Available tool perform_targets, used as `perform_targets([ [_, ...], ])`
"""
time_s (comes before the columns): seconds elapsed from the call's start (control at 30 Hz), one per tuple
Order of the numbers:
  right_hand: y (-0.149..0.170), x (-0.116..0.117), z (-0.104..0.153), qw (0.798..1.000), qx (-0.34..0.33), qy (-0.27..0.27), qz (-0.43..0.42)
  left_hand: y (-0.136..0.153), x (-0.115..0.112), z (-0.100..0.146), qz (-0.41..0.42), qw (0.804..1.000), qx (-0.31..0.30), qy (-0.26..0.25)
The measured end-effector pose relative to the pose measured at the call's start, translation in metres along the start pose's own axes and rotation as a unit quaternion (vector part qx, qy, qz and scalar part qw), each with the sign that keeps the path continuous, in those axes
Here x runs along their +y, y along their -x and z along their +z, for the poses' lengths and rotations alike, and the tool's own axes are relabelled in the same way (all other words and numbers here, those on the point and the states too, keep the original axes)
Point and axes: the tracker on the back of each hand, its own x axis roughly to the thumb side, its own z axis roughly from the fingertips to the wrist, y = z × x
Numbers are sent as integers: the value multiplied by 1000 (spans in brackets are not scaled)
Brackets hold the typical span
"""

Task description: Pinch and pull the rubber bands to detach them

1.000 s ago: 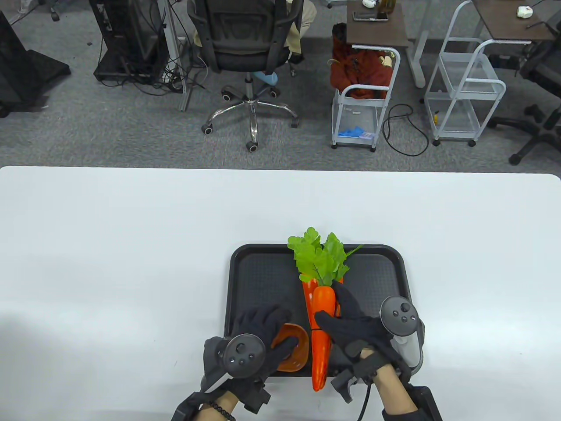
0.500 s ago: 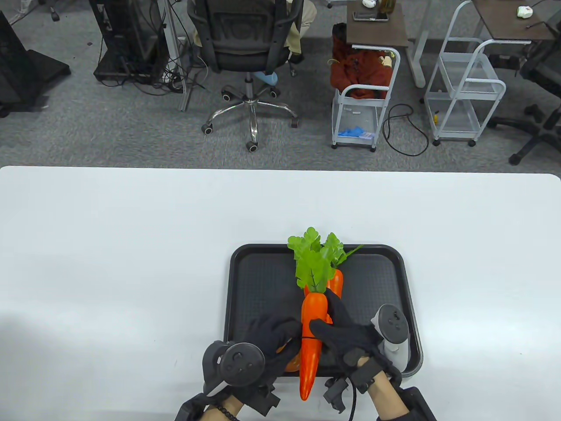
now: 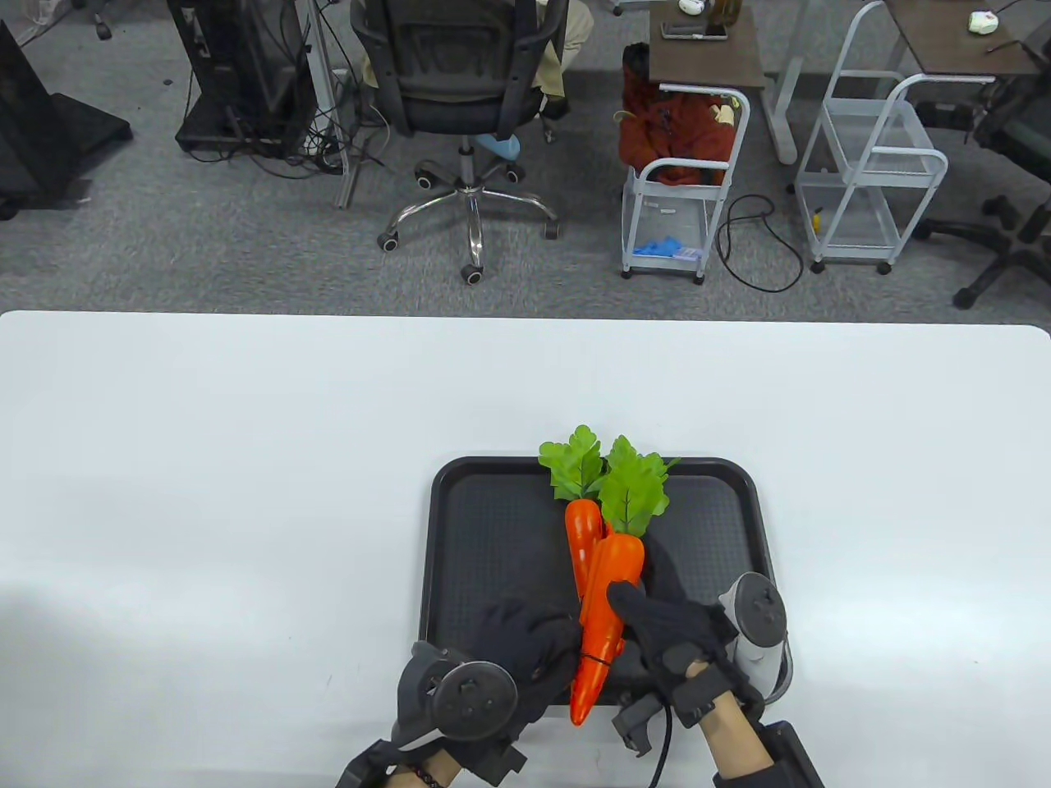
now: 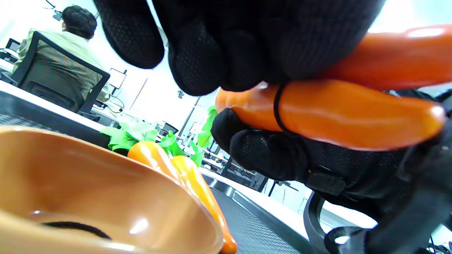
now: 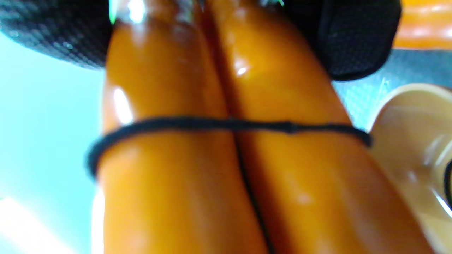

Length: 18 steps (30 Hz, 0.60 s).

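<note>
My right hand [image 3: 649,624] grips a bundle of two orange toy carrots [image 3: 612,591] from the right and holds it over the near part of the black tray [image 3: 493,509]. A thin black rubber band [image 3: 597,657] circles the bundle near its tips. It shows clearly in the right wrist view [image 5: 226,124] and in the left wrist view [image 4: 277,109]. My left hand [image 3: 562,648] is at the bundle's left. Its bunched fingertips [image 4: 212,53] press on the carrots where the band runs under them. The right fingers [image 4: 282,155] lie under the bundle.
Another leafy carrot [image 3: 581,533] lies on the tray behind the bundle. An orange bowl [image 4: 88,190] sits under my left hand with a black band [image 4: 76,227] inside. It also shows in the right wrist view [image 5: 413,141]. White table surrounds the tray.
My left hand left the bowl and moved right onto the banded bundle. My right hand lifted the bundle, turned it and shifted it slightly right, its tips toward the near tray edge.
</note>
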Motion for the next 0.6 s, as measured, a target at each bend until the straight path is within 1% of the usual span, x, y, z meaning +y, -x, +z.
perform_targets([
  [0.1,-1,-3,-1,1000,-7,8,8,-2,-2,0,-11,1000,-9,7],
  [0.4,-2,-20,-1,999,-12,48,-14,-8,-4,1,-39,998,-32,24],
  [0.6,-8,-31,3,997,-31,73,-16,-9,0,2,-74,996,-38,36],
])
